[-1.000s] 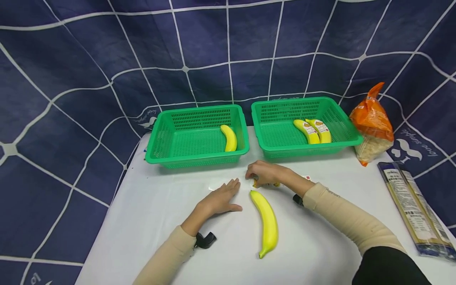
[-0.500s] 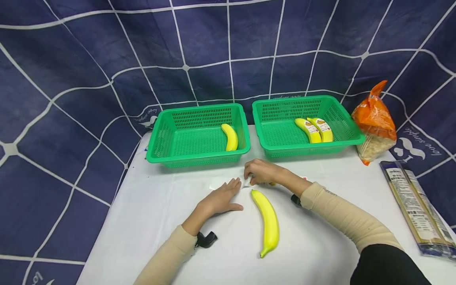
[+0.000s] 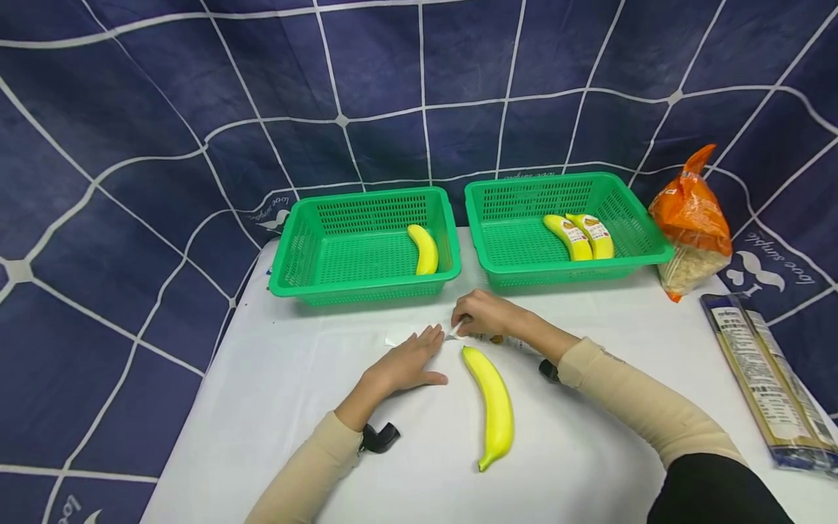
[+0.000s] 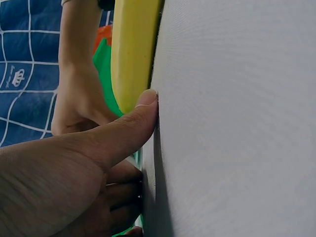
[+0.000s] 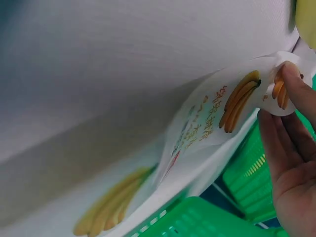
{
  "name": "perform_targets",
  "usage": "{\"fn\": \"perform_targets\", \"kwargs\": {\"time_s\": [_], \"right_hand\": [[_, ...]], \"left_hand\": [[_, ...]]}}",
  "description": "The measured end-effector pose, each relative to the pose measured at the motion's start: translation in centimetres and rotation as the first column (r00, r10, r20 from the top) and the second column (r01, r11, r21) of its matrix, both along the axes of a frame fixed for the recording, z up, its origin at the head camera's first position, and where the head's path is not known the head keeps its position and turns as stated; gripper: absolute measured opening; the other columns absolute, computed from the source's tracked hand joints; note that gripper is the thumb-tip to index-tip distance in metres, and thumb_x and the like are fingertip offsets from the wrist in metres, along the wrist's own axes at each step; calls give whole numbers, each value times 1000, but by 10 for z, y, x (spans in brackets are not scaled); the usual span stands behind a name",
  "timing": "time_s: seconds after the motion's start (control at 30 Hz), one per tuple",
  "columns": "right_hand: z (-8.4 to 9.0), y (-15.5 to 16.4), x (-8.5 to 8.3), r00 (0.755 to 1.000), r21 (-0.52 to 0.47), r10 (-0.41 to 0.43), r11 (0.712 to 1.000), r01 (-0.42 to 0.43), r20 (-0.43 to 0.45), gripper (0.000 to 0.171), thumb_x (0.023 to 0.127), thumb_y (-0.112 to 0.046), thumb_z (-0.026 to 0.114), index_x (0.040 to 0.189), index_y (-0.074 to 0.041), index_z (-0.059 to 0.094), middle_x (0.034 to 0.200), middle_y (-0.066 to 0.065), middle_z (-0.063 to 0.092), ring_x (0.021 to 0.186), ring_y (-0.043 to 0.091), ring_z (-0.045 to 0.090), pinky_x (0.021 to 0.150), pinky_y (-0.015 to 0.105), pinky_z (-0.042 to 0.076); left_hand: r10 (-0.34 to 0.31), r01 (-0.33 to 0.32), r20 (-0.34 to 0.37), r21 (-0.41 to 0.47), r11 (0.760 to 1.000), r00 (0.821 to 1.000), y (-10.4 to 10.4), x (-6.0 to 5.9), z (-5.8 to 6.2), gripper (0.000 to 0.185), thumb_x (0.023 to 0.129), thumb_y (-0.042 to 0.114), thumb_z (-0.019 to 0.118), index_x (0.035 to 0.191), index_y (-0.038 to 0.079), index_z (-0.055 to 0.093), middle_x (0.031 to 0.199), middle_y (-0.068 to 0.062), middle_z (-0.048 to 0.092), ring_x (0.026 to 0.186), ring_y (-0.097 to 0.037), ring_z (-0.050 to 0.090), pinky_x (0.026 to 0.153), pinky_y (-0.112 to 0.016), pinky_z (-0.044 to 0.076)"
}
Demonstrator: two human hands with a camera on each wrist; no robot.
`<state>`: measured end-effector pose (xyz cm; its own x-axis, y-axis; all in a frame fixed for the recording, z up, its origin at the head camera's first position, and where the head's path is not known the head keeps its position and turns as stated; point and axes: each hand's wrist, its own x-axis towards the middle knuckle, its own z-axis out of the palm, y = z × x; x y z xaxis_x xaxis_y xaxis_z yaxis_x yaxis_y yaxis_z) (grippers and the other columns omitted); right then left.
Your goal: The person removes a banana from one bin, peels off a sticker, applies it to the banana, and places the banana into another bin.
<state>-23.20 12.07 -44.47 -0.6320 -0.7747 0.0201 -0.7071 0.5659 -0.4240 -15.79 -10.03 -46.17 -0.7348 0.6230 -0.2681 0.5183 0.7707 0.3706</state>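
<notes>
A white sticker sheet [image 5: 207, 123] printed with banana pictures lies on the white table [image 3: 294, 407]. My left hand [image 3: 415, 356] rests flat on the sheet's left part, fingers straight, its thumb [image 4: 133, 123] down on the table. My right hand [image 3: 468, 320] pinches a small banana sticker [image 5: 279, 91] and curls its edge up off the sheet. A bare yellow banana [image 3: 492, 404] lies just in front of both hands, beside the left thumb. The left green basket [image 3: 291, 255] holds one plain banana [image 3: 424, 249]. The right green basket [image 3: 504, 240] holds two labelled bananas [image 3: 581, 236].
An orange bag [image 3: 690, 218] of pale grain stands right of the right basket. A long flat packet [image 3: 759, 378] lies along the table's right edge. A dark blue cloth with white lines hangs behind and around the table.
The right hand's pinched sticker has come a little further up off the sheet. The left hand and the banana have stayed in place.
</notes>
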Motion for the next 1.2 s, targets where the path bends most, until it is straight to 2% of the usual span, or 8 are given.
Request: {"fn": "perform_targets", "kwargs": {"time_s": [0.17, 0.3, 0.5, 0.77, 1.2], "right_hand": [[2, 6, 0, 999, -65, -19, 998, 22, 47, 13, 81, -14, 79, 93, -10, 77, 89, -2, 76, 82, 8, 69, 75, 20, 56], [4, 8, -2, 998, -123, -1, 992, 7, 55, 8, 82, -11, 77, 90, -9, 77, 90, 1, 76, 85, 11, 71, 77, 20, 57], [7, 10, 0, 999, -139, 4, 990, 1, 36, 4, 83, -11, 77, 87, -11, 77, 91, -1, 74, 89, 13, 70, 82, 25, 58], [13, 15, 3, 997, -161, -39, 986, 49, 66, 5, 83, -9, 76, 87, -11, 78, 82, -3, 73, 77, 4, 66, 72, 18, 56], [19, 32, 6, 995, -196, -82, 976, 92, 55, 4, 83, -13, 77, 87, -12, 78, 81, -4, 73, 76, 5, 67, 71, 19, 56]], "left_hand": [[-2, 2, -2, -1, 1000, 1000, 1, 0, 1, 87, 90, 51, 61, 153, 1, 27, 162, -14, 19, 151, -26, 18, 123, -43, 20], [14, -13, 11, -10, 1000, 1000, 2, 4, 5, 85, 92, 48, 61, 153, 1, 26, 162, -13, 19, 152, -26, 17, 123, -43, 19], [50, -49, 20, -29, 998, 999, 5, 9, 7, 84, 92, 47, 61, 152, 0, 27, 162, -14, 19, 151, -27, 18, 122, -45, 22], [83, -82, 17, -56, 995, 996, 8, 10, 8, 84, 92, 48, 61, 153, 2, 26, 163, -12, 18, 152, -26, 17, 122, -44, 23], [110, -110, 2, -56, 992, 994, 6, 11, 9, 89, 90, 51, 62, 153, 0, 26, 163, -13, 17, 152, -26, 17, 122, -43, 23]]}}
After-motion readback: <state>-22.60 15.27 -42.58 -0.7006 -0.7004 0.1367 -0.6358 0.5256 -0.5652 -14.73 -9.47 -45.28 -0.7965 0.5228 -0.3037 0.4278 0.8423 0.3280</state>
